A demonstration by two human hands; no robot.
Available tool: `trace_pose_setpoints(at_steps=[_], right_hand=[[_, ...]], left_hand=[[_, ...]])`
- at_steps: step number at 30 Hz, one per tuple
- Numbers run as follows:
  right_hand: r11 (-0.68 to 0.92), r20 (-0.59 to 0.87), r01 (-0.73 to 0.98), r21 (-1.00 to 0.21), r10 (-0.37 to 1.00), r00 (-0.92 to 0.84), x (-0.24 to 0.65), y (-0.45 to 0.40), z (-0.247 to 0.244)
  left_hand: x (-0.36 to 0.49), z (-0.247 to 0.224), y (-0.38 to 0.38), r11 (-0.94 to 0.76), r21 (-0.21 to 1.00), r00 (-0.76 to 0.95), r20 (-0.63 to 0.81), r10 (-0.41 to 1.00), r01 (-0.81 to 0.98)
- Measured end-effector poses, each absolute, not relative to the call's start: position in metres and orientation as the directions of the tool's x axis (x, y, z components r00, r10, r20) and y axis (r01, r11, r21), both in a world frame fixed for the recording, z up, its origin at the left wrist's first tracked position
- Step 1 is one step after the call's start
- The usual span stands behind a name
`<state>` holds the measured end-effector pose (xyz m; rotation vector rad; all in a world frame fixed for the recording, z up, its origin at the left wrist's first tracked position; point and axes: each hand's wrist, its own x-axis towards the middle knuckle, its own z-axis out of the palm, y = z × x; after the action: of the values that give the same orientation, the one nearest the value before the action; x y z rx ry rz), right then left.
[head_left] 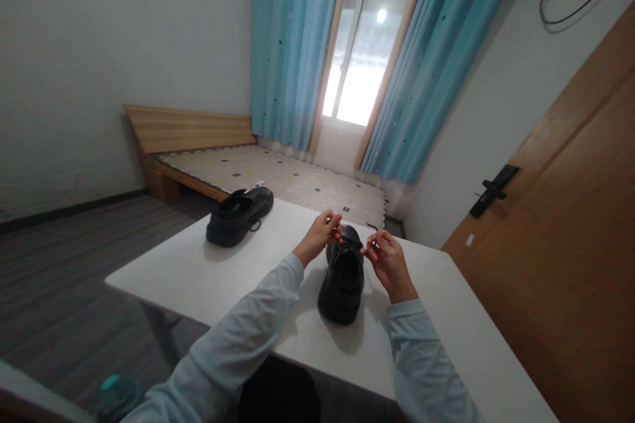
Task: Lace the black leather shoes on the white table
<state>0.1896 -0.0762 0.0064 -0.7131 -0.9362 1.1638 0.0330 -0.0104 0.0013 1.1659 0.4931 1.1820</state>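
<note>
Shoe: one black lace-up [340, 291], upright on the white table [446, 337], a little right of centre in the lower half of the frame, heel towards the viewer, toe pointing up the frame.
Left hand: at the centre of the frame, on the shoe's left by the lacing [347, 248]; its fingers [335, 225] curl close together, but whether lace sits between them cannot be told.
Right hand [389, 263]: just right of the shoe, thumb and fingers in a narrow pinch on a dark lace end [371, 225], whose tip pokes out above.
Lace work: this looks best done with both ends drawn evenly outwards and slack taken up first; since neither hand grips the body of the shoe, a harder pull on one side could twist it.
Second shoe [241, 217]: left of centre, near the table's far edge, untouched, a lace loop at its side.
Background: bed, blue curtains, bright window; wooden door at right.
</note>
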Motion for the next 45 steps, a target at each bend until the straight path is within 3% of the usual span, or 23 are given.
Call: trace_pose_setpoints(at_steps=[21, 30, 34, 39, 42, 45], right_hand=[[0.179, 0.16, -0.393, -0.902, 0.984, 0.08, 0.197, -0.072, 0.0], [0.193, 0.13, -0.374, -0.907, 0.974, 0.186, 0.201, -0.065, -0.011], [0.22, 0.168, -0.174, -0.96, 0.947, 0.273, 0.205, -0.061, -0.015], [0.32, 0.383, 0.223, -0.921, 0.847, 0.368, 0.209, -0.06, -0.014], [0.359, 0.534, 0.472, -0.805, 0.784, 0.315, 0.209, -0.061, -0.01], [0.405, 0.571, 0.582, -0.705, 0.811, 0.127, 0.208, -0.064, -0.004]], left_hand=[[0.025, -0.008, 0.001, -0.012, 0.931, 0.362, 0.154, 0.92, -0.366], [0.017, -0.006, 0.0, -0.096, 0.975, 0.493, 0.185, 0.85, -0.2], [0.015, -0.005, 0.002, -0.198, 0.974, 0.555, 0.226, 0.801, -0.111], [0.012, -0.003, 0.002, -0.333, 0.943, 0.643, 0.269, 0.717, -0.023], [0.01, -0.003, 0.002, -0.434, 0.901, 0.668, 0.313, 0.675, 0.017], [0.009, -0.002, 0.002, -0.503, 0.861, 0.694, 0.32, 0.645, 0.07]])
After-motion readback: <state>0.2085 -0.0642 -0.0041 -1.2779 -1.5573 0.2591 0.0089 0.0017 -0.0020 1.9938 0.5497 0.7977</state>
